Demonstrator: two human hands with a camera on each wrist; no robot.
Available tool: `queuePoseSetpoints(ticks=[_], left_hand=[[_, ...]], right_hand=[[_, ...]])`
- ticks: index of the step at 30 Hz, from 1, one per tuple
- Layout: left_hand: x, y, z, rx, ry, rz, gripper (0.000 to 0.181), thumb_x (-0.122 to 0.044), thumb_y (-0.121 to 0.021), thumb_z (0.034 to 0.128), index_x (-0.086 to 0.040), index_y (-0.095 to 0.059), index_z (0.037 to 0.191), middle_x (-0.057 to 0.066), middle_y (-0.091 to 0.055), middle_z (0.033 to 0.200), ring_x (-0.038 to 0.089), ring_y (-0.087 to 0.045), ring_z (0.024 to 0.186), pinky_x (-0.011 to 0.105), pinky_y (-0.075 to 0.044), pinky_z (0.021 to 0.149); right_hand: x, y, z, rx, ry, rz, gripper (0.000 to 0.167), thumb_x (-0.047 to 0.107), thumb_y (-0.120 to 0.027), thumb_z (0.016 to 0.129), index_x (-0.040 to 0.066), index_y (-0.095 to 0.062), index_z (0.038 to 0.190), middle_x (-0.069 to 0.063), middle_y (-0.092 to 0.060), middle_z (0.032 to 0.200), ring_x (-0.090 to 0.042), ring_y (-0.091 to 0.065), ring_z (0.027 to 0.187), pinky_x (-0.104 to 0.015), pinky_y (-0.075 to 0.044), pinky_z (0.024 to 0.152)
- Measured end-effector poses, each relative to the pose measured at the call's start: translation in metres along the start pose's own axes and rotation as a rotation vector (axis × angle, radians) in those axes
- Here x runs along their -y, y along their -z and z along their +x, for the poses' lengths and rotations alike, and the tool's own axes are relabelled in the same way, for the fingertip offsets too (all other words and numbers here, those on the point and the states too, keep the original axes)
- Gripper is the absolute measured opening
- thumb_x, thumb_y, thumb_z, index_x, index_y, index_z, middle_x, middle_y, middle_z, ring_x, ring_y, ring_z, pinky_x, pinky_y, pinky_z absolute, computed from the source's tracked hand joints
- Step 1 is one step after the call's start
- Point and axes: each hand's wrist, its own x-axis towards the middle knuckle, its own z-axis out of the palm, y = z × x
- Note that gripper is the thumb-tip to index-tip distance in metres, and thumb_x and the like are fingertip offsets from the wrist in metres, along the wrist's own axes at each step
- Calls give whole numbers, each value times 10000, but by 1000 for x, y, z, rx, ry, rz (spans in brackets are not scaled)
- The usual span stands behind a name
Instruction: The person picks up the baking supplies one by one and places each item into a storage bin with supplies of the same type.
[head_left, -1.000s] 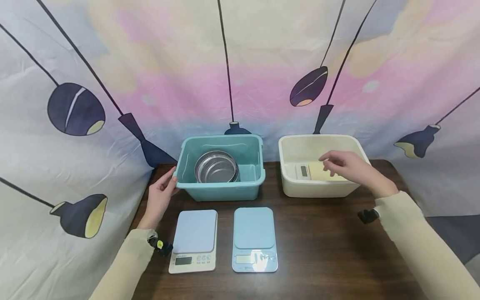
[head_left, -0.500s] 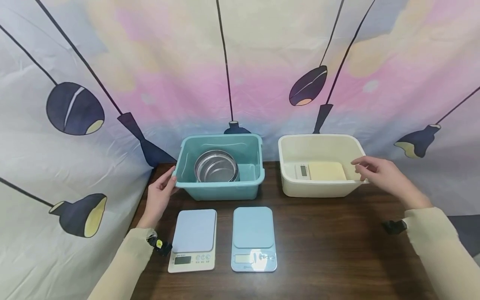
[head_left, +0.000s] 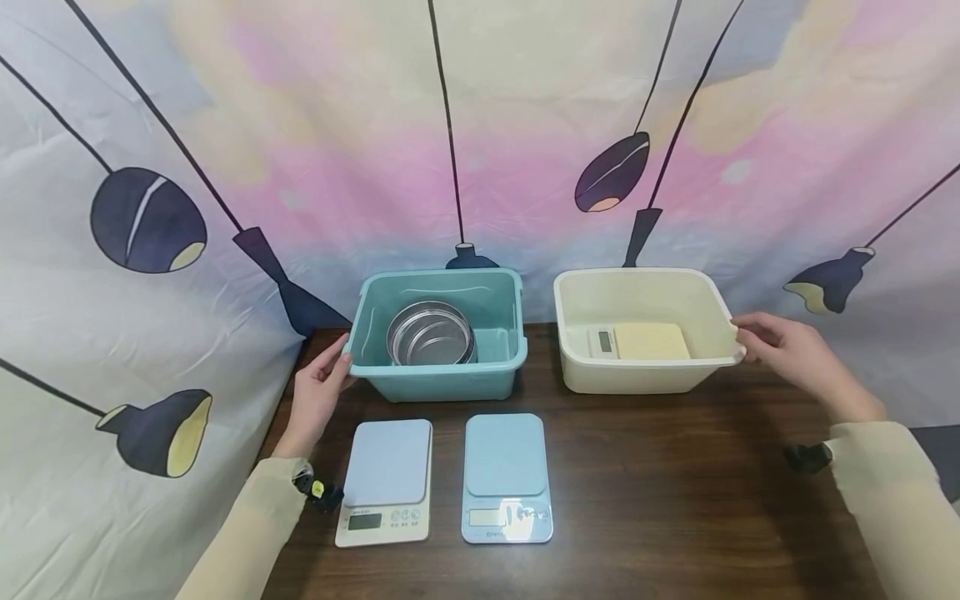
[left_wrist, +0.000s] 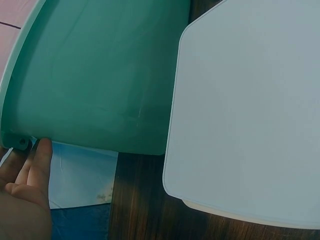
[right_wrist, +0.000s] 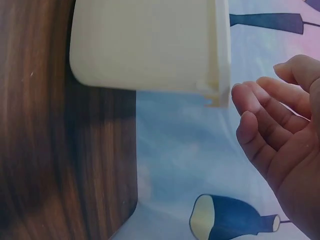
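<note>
My left hand point(head_left: 317, 400) holds the left rim of a teal plastic basin point(head_left: 442, 383); in the left wrist view its fingertips point(left_wrist: 44, 150) meet the rim's corner. Nested round metal pans point(head_left: 431, 333) sit inside that basin. At the right end of a cream plastic basin point(head_left: 637, 379) is my right hand point(head_left: 798, 358). In the right wrist view its fingers point(right_wrist: 260, 117) are loosely bent just beside the rim, with nothing between them. A kitchen scale with a pale yellow platform point(head_left: 651, 342) lies in the cream basin.
On the dark wooden table point(head_left: 637, 500), a white kitchen scale point(head_left: 386, 467) and a light blue kitchen scale point(head_left: 506, 458) lie side by side in front of the teal basin. A printed cloth point(head_left: 480, 150) hangs behind the basins.
My right hand has moved from above the cream basin rightward to its right rim, uncovering the scale inside. My left hand has stayed at the teal basin.
</note>
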Motion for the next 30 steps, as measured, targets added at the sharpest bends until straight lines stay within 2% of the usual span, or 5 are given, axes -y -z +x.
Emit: queuePoseSetpoints(ticks=[10, 14, 18, 25, 30], left_hand=[[-1, -1, -1, 14, 1, -3, 502, -281, -570, 1093, -95, -500, 1553, 255, -552, 1480, -43, -660, 1081, 164, -562, 896], [-1, 0, -1, 17, -4, -2, 493, -261, -568, 1095, -100, -498, 1555, 282, -560, 1454, -46, -662, 1067, 149, -560, 885], [-1, 0, -1, 24, -10, 7, 496, -246, -567, 1096, -95, -488, 1562, 290, -563, 1446, -66, -654, 1049, 145, -559, 877], [0, -1, -1, 21, -45, 57, 497, -237, -572, 1094, -87, -489, 1560, 258, -565, 1465, -75, -650, 1048, 243, -571, 910], [2, -1, -2, -6, -45, 65, 491, -226, -584, 1088, -67, -505, 1545, 268, -572, 1453, -116, -648, 984, 265, -578, 897]], right_hand=[[-13, -9, -4, -27, 17, 7, 424, 189, -618, 1061, -60, -574, 1401, -217, -715, 1024, 56, -599, 703, -239, -525, 589], [-13, -16, -4, -3, -3, 11, 521, 199, -611, 1065, -93, -480, 1477, -235, -695, 1042, -8, -634, 707, -248, -530, 585], [-15, -23, -5, 7, -19, 16, 591, 205, -578, 1080, -112, -380, 1537, -221, -714, 1002, -129, -675, 721, -258, -532, 606], [-19, -35, -12, -14, -13, 52, 593, 201, -502, 1108, -82, -303, 1589, -282, -709, 1067, -92, -684, 732, -223, -534, 627], [-19, -40, -12, -34, -22, 52, 586, 214, -462, 1119, -61, -284, 1604, -272, -723, 1023, -98, -661, 723, -237, -532, 607]])
